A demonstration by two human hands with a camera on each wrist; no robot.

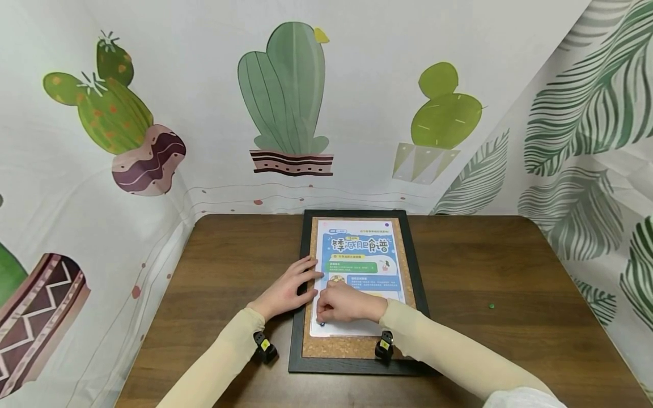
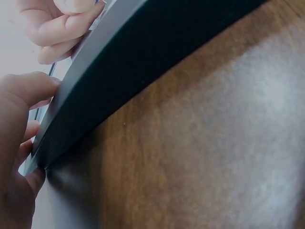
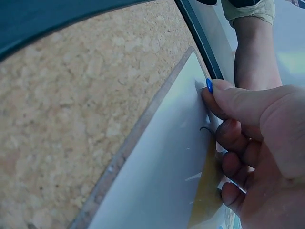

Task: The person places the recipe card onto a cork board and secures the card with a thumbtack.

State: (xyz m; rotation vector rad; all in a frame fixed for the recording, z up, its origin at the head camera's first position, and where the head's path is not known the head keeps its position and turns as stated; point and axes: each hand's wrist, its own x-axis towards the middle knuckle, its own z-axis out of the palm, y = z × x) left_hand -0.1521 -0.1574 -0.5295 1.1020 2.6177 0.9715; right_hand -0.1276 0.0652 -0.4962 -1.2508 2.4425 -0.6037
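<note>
A printed poster (image 1: 357, 266) lies on a cork board (image 1: 347, 347) with a black frame (image 1: 417, 277). With thumb and index finger, my right hand (image 1: 347, 302) pinches a blue push pin (image 3: 209, 85) at the poster's lower left corner. The pin's point is hidden behind the fingertips. My left hand (image 1: 288, 286) rests on the frame's left side, fingers spread over the board's edge and reaching the poster. In the left wrist view, its thumb lies low against the frame's side. A purple pin (image 1: 386, 225) sits at the poster's top right corner.
The board lies on a brown wooden table (image 1: 229, 249), its top edge near a white cloth backdrop (image 1: 367, 102) printed with cacti and leaves. A small green object (image 1: 492, 306) lies on the table to the right of the board.
</note>
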